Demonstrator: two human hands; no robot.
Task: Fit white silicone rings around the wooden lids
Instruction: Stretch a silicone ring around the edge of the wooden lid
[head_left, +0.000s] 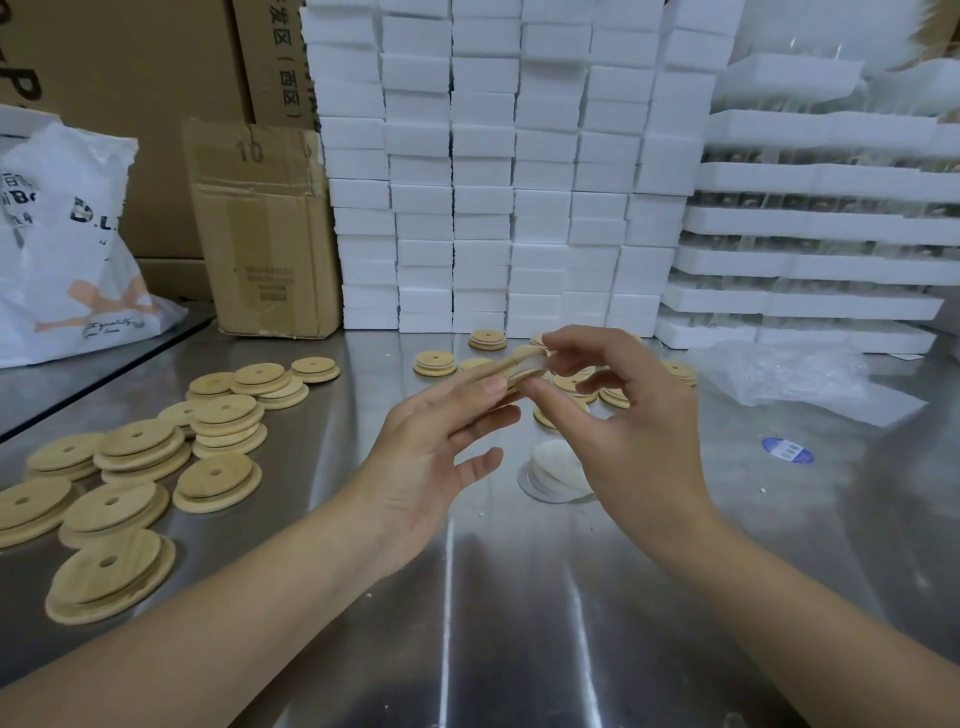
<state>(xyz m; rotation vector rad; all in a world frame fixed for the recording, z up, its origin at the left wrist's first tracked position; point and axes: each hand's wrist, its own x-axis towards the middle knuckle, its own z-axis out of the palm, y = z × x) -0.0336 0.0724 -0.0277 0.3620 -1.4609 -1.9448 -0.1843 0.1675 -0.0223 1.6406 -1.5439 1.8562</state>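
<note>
Leftmost, a white plastic bag (67, 249) with printing slumps at the table's far edge, and a worn cardboard box (265, 228) stands upright just beside it. In front of them, loose wooden lids (140, 467), each with a small centre hole, lie in overlapping heaps on the steel table (493, 623).

Toward the middle, the person's left hand (436, 441) is raised above the table, palm turned inward. Its thumb and forefinger pinch one held lid (524, 371) by the near edge, while the lower fingers spread loose beneath. The lid is held almost edge-on between both hands, clear of the table. The right hand (623, 426) meets it from the other side: the thumb presses under the rim and the curled forefinger hooks over the top, where a bit of white ring shows against the wood. How far the ring is seated cannot be told.

Below the right hand, a small stack of silicone rings (550, 470) lies flat on the steel. Behind the hands, a few banded lids (435, 362) with a pale stripe at the rim lie scattered near a wall of white foam blocks (498, 171).

Further right, foam trays (821, 218) are stacked in layers, a crumpled clear plastic sheet (800, 379) lies before them, and a blue sticker (787, 450) rests on the table.
</note>
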